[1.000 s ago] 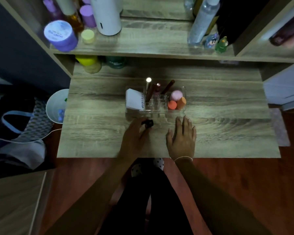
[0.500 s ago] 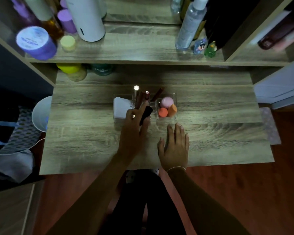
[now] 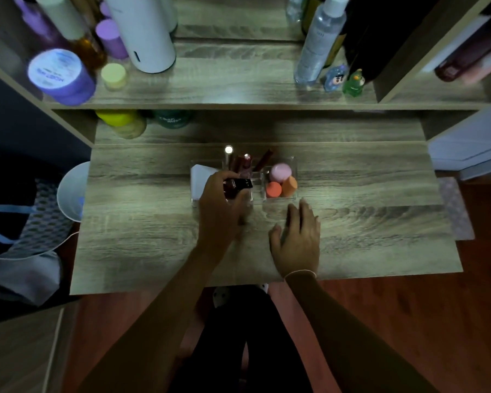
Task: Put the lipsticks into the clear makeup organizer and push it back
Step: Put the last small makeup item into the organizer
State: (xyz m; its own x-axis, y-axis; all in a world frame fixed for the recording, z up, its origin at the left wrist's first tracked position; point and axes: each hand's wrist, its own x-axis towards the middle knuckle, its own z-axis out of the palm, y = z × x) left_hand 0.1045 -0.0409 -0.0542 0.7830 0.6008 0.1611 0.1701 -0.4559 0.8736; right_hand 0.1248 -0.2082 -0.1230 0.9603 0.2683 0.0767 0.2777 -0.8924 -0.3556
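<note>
The clear makeup organizer (image 3: 294,165) stands in the middle of the wooden desk (image 3: 352,222). Its middle slots hold several upright lipsticks (image 3: 245,163); the right compartment holds pink and orange sponges (image 3: 281,180), and a white object (image 3: 200,180) fills the left one. My left hand (image 3: 220,211) is shut on a dark lipstick (image 3: 240,184), held tilted over the organizer's front slots. Palm down, my right hand (image 3: 296,236) lies flat on the desk just in front of the organizer's right corner, fingers apart.
A shelf (image 3: 238,83) above the desk's back carries a purple jar (image 3: 58,76), a white cylinder (image 3: 145,32), a clear bottle (image 3: 319,41) and small figurines (image 3: 352,82). Yellow and green jars (image 3: 125,123) sit under it. A white bin (image 3: 71,191) stands left of the desk.
My left hand lifted the dark lipstick off the desk and carried it forward over the organizer. My right hand stayed flat on the desk.
</note>
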